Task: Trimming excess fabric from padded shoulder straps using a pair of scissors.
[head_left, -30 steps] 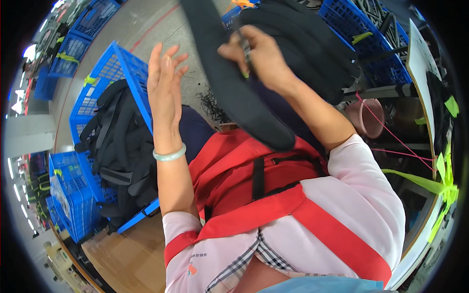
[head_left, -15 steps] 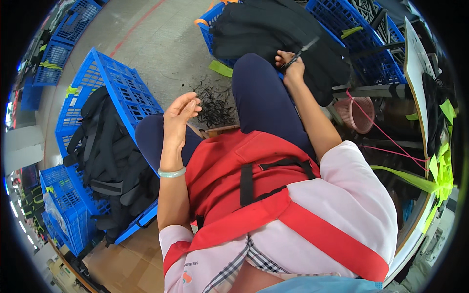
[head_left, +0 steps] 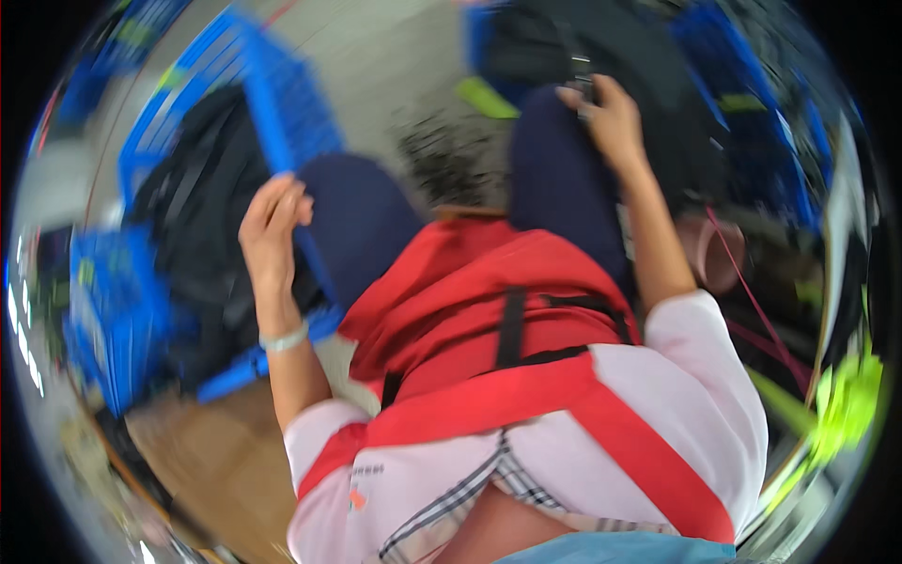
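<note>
Right hand (head_left: pixel 613 122): 1, bare, fingers closed round a slim dark tool (head_left: pixel 584 85), held up beside the right knee (head_left: pixel 554 117). Left hand (head_left: pixel 271 214): 1, bare, partly open, fingers loosely bent, beside the left knee (head_left: pixel 348 179).

Remaining items, in descending size:

Red apron (head_left: pixel 470 268): 1, across lap and chest, with black straps (head_left: pixel 510 329), worn over a pale pink shirt (head_left: pixel 695 423).

Dark blue trousers (head_left: pixel 564 193): 1 pair, knees parted.

Blue crate (head_left: pixel 301 103): 1, left side, latticed, filled with heaped dark pieces (head_left: pixel 211 169), blurred.

Dark pile (head_left: pixel 672 122): 1, beyond the right hand, edges blurred.

Brown cardboard (head_left: pixel 211 461): lower left.

Smaller blue crate (head_left: pixel 113 310): 1, far left, near the cardboard.

Yellow-green ribbons (head_left: pixel 850 404): 1 bunch, right edge.

Dark scraps (head_left: pixel 446 155): scattered over grey floor (head_left: pixel 395 66), between the 2 knees.

Pink basket (head_left: pixel 716 252): 1, right of the right forearm (head_left: pixel 658 226), near a pink cord (head_left: pixel 752 277).

Yellow-green strip (head_left: pixel 487 98): 1, just beside the right knee.

Pale bracelet (head_left: pixel 284 336): 1, around the left forearm near the wrist.

Slim dark tool: 1, seen against the dark pile; whether it touches the pile cannot be told.
</note>
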{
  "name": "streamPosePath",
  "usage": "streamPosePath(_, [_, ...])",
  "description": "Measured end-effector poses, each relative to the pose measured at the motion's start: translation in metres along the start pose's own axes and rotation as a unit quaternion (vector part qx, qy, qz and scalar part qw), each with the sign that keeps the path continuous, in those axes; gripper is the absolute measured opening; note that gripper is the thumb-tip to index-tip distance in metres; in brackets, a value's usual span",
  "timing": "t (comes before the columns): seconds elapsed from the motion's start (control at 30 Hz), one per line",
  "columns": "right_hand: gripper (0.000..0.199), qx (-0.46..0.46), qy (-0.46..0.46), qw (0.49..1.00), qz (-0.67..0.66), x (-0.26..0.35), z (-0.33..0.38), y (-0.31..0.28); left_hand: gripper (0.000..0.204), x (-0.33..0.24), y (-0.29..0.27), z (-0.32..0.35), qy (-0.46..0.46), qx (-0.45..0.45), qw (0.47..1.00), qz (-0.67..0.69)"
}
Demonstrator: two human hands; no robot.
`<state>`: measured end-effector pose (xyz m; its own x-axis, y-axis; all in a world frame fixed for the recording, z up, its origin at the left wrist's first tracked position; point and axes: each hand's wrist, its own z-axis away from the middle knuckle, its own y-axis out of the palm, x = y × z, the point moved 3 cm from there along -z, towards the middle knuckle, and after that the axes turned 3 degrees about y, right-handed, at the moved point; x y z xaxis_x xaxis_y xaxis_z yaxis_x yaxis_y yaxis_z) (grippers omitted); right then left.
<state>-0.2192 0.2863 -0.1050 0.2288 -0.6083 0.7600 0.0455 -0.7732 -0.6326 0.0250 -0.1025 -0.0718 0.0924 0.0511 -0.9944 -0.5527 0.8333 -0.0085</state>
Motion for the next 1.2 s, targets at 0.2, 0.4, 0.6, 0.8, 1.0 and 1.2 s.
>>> streamPosePath(0.2, [0.028, 0.025, -0.046, 0.984, 0.169, 0.011, -0.005, 0.012, 0.022, 0.078, -0.147, -0.025, -0.067, -0.056, 0.973, -0.216])
streamPosePath(0.4, [0.03, 0.002, -0.079, 0.983, 0.167, 0.0, -0.021, 0.026, 0.03, 0.233, -0.2, -0.007, -0.168, 0.293, 0.703, -0.625])
streamPosePath(0.6, [0.026, 0.042, -0.039, 0.957, 0.283, 0.027, -0.006, 0.047, 0.111, 0.313, -0.189, 0.018, -0.196, 0.389, 0.636, -0.637])
streamPosePath(0.8, [0.03, 0.026, -0.076, 0.983, 0.167, 0.042, -0.015, 0.042, 0.086, 0.317, -0.256, 0.021, -0.331, 0.298, 0.716, -0.538])
streamPosePath(1.0, [0.027, 0.02, -0.067, 0.986, 0.148, 0.026, -0.01, 0.04, 0.08, 0.243, -0.196, 0.007, -0.45, 0.318, 0.686, -0.474])
streamPosePath(1.2, [0.025, 0.012, -0.096, 0.985, 0.145, 0.028, -0.006, 0.037, 0.063, 0.127, -0.253, 0.007, -0.219, 0.123, 0.842, -0.478])
